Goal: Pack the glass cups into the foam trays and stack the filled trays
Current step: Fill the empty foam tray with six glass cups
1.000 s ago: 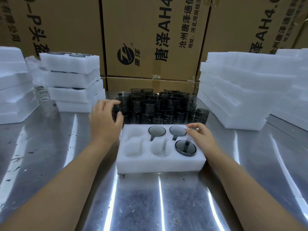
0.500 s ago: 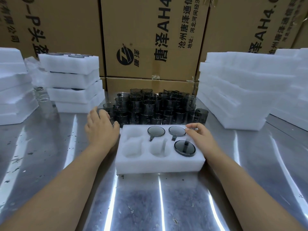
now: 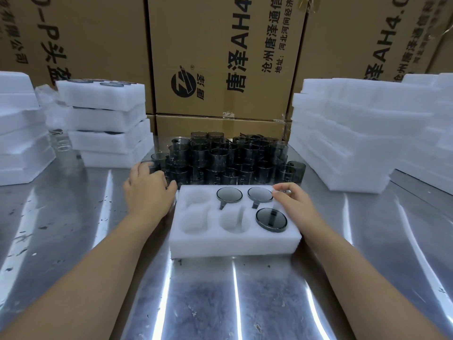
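Both grips unclear: left fingers [image 3: 140, 168] curl over the 9 o'clock edge of the glass cups [image 3: 232, 158] massed at 12 o'clock of the foam tray [image 3: 235, 244], right fingers [image 3: 285, 187] bent on its 2 o'clock corner. Empty pockets [image 3: 196, 217] lie at 3 o'clock of the left hand [image 3: 147, 195], the nearer one.

The steel table [image 3: 61, 229] carries one foam tray [image 3: 232, 246]. Behind the tray stand clustered glass cups [image 3: 220, 163]. A left foam stack [image 3: 107, 123] and a right foam stack [image 3: 343, 143] flank it.
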